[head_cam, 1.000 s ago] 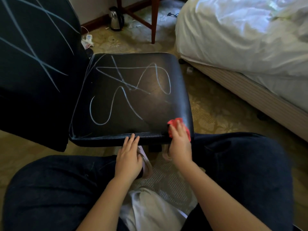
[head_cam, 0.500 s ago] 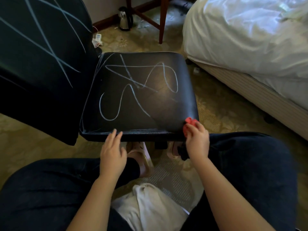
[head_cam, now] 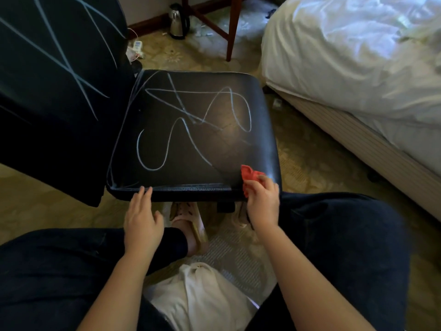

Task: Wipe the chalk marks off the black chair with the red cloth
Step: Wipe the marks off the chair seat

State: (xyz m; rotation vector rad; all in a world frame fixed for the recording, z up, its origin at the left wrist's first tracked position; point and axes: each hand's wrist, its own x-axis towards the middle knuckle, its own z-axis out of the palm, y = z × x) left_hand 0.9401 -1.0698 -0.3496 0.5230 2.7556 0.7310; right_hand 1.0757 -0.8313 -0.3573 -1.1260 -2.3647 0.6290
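The black chair (head_cam: 222, 151) stands in front of me, its seat covered in looping white chalk marks (head_cam: 167, 144). More chalk lines cross its backrest (head_cam: 59, 68) at the left. My right hand (head_cam: 262, 201) grips the bunched red cloth (head_cam: 249, 176) at the seat's near right corner, the cloth lying on the leather. My left hand (head_cam: 143, 218) has straight fingers whose tips touch the seat's front edge, left of centre.
A bed with white bedding (head_cam: 353, 63) fills the right side. A steel kettle (head_cam: 177, 21) and a wooden furniture leg (head_cam: 232, 29) stand on the patterned carpet behind the chair. My knees in dark trousers frame the bottom, a sandalled foot (head_cam: 191, 225) between them.
My right hand carried the red cloth right along the front edge to the corner, then back up onto the seat. My left hand slid left along the front edge.
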